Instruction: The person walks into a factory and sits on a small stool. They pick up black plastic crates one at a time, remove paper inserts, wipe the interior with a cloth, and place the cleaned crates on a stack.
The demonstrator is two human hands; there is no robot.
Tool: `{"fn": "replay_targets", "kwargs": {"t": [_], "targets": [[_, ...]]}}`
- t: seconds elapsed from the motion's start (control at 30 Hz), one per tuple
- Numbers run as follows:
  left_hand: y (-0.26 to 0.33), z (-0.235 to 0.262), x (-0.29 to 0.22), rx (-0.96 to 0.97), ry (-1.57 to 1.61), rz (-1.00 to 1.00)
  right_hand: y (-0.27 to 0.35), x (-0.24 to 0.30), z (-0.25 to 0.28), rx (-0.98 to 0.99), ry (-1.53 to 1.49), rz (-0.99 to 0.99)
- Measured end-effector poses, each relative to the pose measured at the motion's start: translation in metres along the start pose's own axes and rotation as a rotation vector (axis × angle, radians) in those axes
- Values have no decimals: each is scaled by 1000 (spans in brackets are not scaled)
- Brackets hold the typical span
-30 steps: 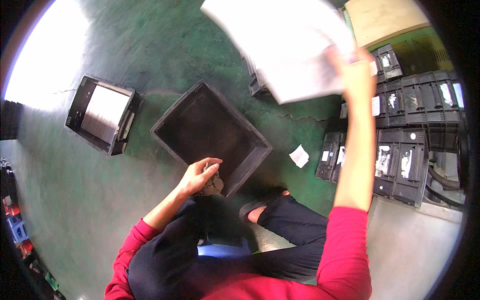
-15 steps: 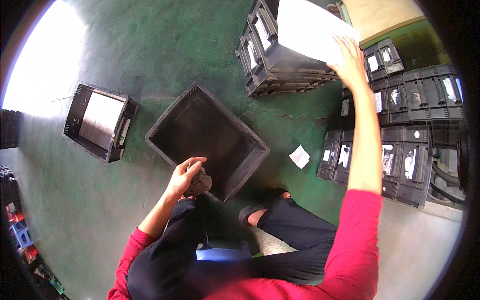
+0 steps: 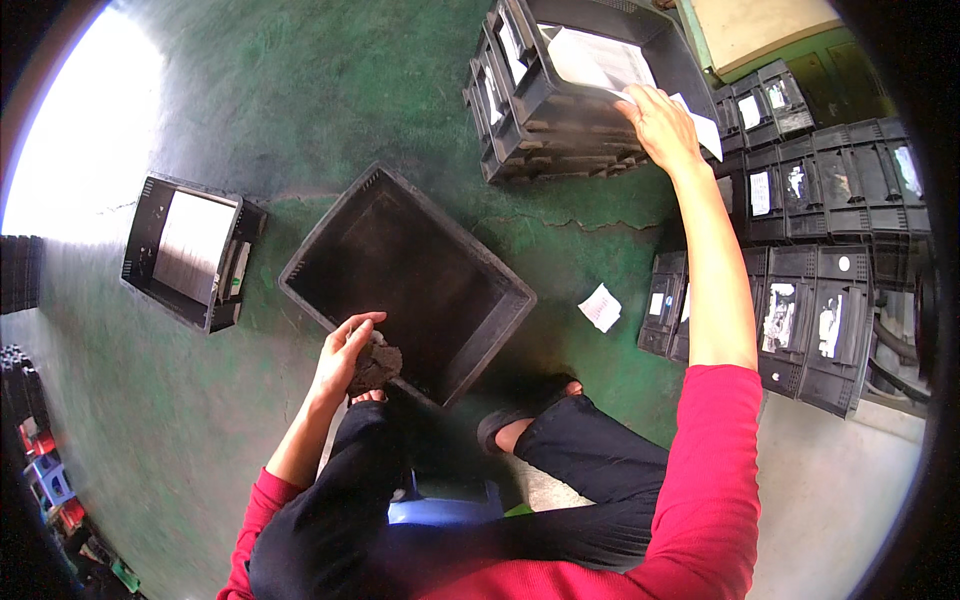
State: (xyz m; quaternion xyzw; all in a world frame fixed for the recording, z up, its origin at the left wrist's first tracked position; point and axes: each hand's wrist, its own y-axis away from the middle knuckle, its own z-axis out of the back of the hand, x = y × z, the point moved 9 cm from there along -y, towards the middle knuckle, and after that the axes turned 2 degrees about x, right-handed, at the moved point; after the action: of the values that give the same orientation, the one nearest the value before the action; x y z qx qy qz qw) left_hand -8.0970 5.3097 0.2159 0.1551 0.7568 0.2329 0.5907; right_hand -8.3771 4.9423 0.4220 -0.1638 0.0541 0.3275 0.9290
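Note:
My left hand (image 3: 334, 362) is closed around a crumpled grey-brown rag (image 3: 377, 368), near the close edge of a large black plastic crate (image 3: 462, 362). This crate lies on the floor in front of my feet, its inside dark. Farther off on the right, my right arm reaches out to a stack of black crates (image 3: 548, 130). There my right hand (image 3: 660, 128) grips a white sheet of paper (image 3: 578, 62), which bends over the rim of the top crate; its fingertips are partly hidden. More paper with faint print lies inside that crate.
A smaller black crate (image 3: 213, 315) with papers in it stands at the left. A torn scrap of paper (image 3: 600, 307) lies on the green floor. Labelled black crates (image 3: 815, 335) line the right side. Beneath me is a blue stool (image 3: 445, 511).
The white sheet has come down from above the stacked crates and now bends into the top one. My right hand has moved slightly left and nearer. My left hand has shifted a little left with the rag.

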Motion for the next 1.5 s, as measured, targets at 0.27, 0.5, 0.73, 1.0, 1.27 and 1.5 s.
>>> {"fn": "replay_targets", "kwargs": {"t": [0.27,0.5,0.73,1.0,1.27,1.5], "targets": [[-1,3,1,-30,36,3,-9,30,-10,-74,-144,-42],[1,37,-9,-133,-38,-79,4,74,34,-298,51,78],[27,135,-53,-440,355,-233,181,376,-31,465,-663,-44],[44,168,-18,-378,583,-204,217,256,17,315,-690,-502],[82,119,-67,-349,-791,-452,346,174,-75,372,-1711,-1269],[189,119,-181,-669,-747,-637,422,208,-168,141,-2171,-1169]]}}
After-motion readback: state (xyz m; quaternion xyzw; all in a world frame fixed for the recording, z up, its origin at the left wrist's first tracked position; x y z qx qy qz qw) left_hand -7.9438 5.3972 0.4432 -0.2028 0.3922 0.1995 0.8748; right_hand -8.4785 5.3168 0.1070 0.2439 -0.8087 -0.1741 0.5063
